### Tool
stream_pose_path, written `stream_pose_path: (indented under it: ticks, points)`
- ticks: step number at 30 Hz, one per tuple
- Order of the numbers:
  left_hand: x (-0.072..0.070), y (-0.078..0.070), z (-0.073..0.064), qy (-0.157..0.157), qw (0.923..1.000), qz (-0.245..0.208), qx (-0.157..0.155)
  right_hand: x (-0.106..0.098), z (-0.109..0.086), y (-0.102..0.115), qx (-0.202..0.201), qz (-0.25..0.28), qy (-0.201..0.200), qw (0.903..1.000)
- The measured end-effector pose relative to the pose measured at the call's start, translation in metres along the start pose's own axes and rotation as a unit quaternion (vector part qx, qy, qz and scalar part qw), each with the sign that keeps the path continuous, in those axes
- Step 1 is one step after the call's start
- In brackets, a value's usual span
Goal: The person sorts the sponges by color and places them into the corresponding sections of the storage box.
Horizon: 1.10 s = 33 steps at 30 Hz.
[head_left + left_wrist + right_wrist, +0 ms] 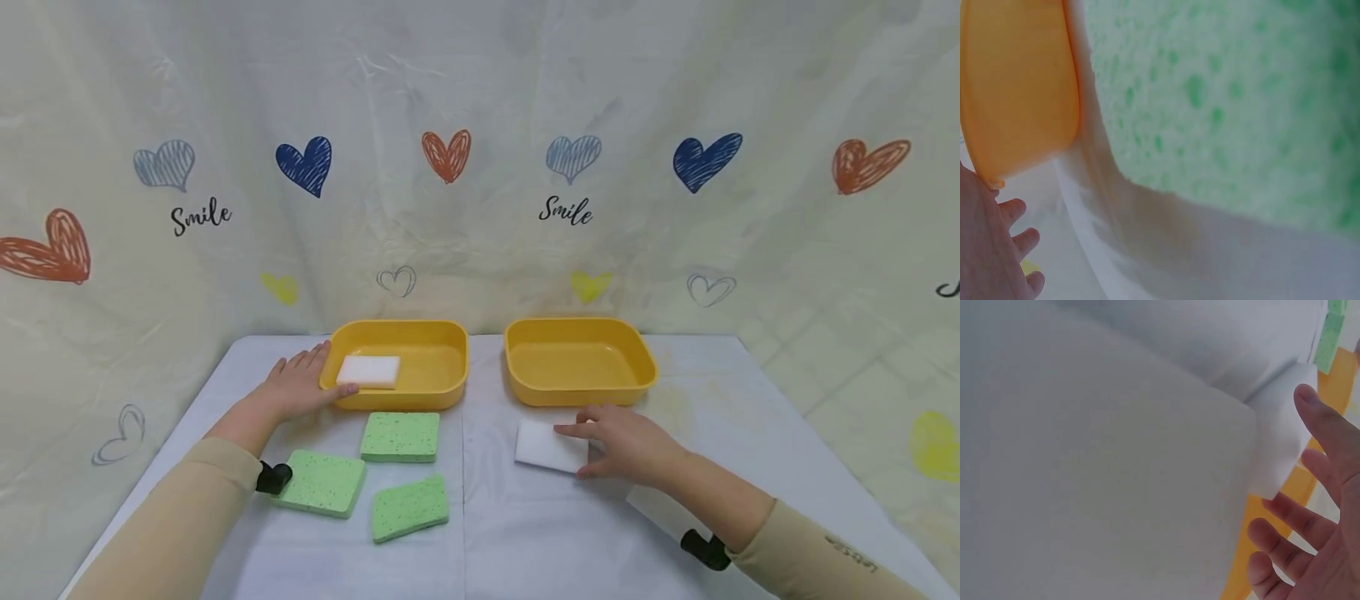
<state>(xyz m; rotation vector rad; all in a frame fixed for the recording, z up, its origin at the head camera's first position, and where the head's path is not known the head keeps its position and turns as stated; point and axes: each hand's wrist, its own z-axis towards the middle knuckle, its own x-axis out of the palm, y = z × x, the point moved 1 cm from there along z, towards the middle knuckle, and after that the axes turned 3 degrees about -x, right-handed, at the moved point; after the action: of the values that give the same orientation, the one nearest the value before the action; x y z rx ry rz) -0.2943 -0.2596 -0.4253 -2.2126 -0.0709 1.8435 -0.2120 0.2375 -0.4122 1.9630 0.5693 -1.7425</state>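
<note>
Overlapping a white sponge (pixel 542 446), the right hand (pixel 624 443) hides one edge.

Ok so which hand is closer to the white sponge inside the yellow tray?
Left. The left hand touches one end of that yellow tray, just beside the sponge. The right hand is farther off, at another white sponge on the table.

White sponge (pixel 542 447): plain, flat, rectangular slab, lying broad face up, turned slightly askew. It sits to the left of my right hand (pixel 628 443), its right end under my fingers; firm contact cannot be made out.

Yellow tub (pixel 431 367): shallow, round-cornered, upright, to the right of my left hand (pixel 298 385), which touches its left end. Inside, just beyond my left thumb, a second white sponge (pixel 369 371) lies flat.
</note>
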Motion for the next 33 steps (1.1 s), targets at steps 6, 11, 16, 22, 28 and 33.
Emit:
stream_pose_path:
  ticks: [6, 11, 16, 22, 28, 33]
  points:
    - [-0.002, -0.002, 0.0, 0.001, 1.0, -0.002, 0.001, 0.003, 0.001, 0.002, -0.004, -0.015, 0.006, 0.9999]
    - [0.0, 0.0, 0.001, 0.001, 1.0, 0.002, 0.001, 0.005, 0.001, 0.003, -0.006, -0.02, 0.006, 0.9998]
    - [0.0, 0.0, 0.001, 0.001, 1.0, 0.003, -0.001, 0.006, 0.001, 0.003, -0.01, -0.026, 0.001, 0.9996]
    - [0.001, 0.0, 0.002, 0.0, 1.0, 0.005, -0.003, 0.001, -0.001, 0.004, -0.019, -0.04, -0.007, 0.999]
    - [0.0, 0.0, 0.001, 0.0, 1.0, 0.004, -0.004, -0.008, -0.003, 0.003, -0.012, -0.037, -0.017, 0.9991]
    - [0.0, 0.0, 0.0, -0.008, 1.0, -0.005, 0.001, -0.015, -0.003, -0.001, -0.015, -0.035, -0.036, 0.9986]
